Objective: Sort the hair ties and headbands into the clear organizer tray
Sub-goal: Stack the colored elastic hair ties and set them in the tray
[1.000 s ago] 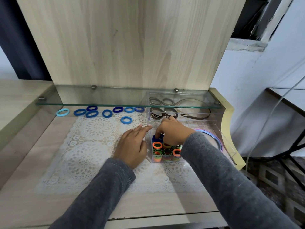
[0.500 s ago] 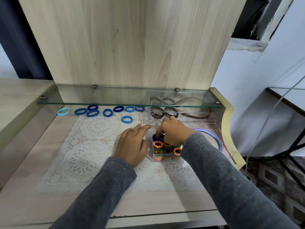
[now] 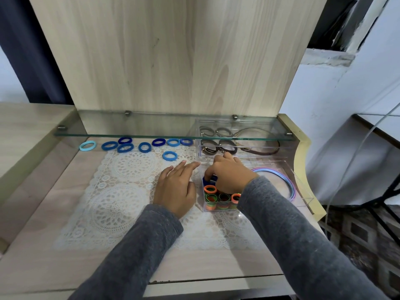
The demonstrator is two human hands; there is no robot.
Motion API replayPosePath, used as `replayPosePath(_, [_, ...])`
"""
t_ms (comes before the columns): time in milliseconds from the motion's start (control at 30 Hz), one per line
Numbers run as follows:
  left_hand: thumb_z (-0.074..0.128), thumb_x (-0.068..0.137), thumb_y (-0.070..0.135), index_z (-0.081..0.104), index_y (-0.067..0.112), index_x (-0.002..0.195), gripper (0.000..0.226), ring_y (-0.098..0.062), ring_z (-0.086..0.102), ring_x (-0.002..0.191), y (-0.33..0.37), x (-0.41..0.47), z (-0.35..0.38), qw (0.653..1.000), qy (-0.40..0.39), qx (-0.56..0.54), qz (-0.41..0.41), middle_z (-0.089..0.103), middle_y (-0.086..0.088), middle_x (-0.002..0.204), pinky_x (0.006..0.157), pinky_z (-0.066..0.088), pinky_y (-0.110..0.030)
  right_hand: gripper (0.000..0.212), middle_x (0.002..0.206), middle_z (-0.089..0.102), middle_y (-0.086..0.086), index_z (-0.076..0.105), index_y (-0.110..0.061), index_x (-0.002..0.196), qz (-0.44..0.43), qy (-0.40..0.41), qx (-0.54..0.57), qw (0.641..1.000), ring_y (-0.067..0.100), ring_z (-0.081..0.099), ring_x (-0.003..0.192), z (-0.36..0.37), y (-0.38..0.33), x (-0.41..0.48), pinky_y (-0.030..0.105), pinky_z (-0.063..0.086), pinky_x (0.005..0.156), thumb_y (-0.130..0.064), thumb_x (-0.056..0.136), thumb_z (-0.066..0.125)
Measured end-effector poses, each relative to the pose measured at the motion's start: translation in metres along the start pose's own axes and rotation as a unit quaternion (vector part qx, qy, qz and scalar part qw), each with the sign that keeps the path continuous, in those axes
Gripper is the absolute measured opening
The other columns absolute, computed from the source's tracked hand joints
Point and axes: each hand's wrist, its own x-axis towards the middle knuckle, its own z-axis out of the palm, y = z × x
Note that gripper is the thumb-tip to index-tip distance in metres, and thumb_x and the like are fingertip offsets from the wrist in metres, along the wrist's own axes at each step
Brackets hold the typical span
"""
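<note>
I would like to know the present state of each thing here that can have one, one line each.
clear organizer tray: open-topped, partly filled.
left hand: open, flat beside the tray.
right hand: fingers curled on the dark blue hair tie.
dark blue hair tie: held at the front compartment.
orange and green hair ties: packed in the front compartment.
loose blue hair ties: unsorted, outside the tray.
headbands: lying inside the tray.

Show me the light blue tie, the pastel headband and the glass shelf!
Light blue tie (image 3: 81, 146): head view, left side of its ring.
Pastel headband (image 3: 286, 180): head view, its curved outer arc.
Glass shelf (image 3: 151, 126): head view, bare middle of the pane.
</note>
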Motion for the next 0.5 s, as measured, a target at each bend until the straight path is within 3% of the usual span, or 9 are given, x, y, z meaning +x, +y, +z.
replayPosePath(233, [0.035,0.08,0.018,0.05,0.024,0.137,0.059,-0.018,0.045,0.134,0.0,0.0,0.001,1.0,0.007,0.004,0.001,0.059,-0.006,0.134,0.114,0.028,-0.04,0.036,0.122,0.047,0.005,0.064,-0.033,0.116,0.005,0.025,0.011,1.0,0.025,0.034,0.116,0.002,0.002,-0.001,0.038,0.031,0.098,-0.013,0.09,0.052])
replayPosePath(400, [0.034,0.08,0.019,0.05,0.024,0.137,0.06,-0.017,0.046,0.133,0.0,0.0,0.0,1.0,0.001,0.004,0.003,0.059,-0.005,0.134,0.115,0.026,-0.038,0.038,0.101,0.043,-0.005,0.067,-0.032,0.103,0.014,0.074,0.056,0.996,0.016,0.033,0.099,0.003,0.009,-0.002,0.03,0.028,0.084,-0.004,0.083,0.05])
replayPosePath(500, [0.034,0.08,0.02,0.05,0.025,0.137,0.06,-0.016,0.046,0.132,0.001,0.0,-0.001,1.0,-0.004,-0.003,0.004,0.059,-0.004,0.134,0.115,0.024,-0.036,0.041,0.096,0.046,-0.007,0.065,-0.03,0.099,0.056,0.113,0.119,0.985,0.017,0.039,0.1,0.006,0.015,-0.002,0.033,0.036,0.091,0.001,0.081,0.045])
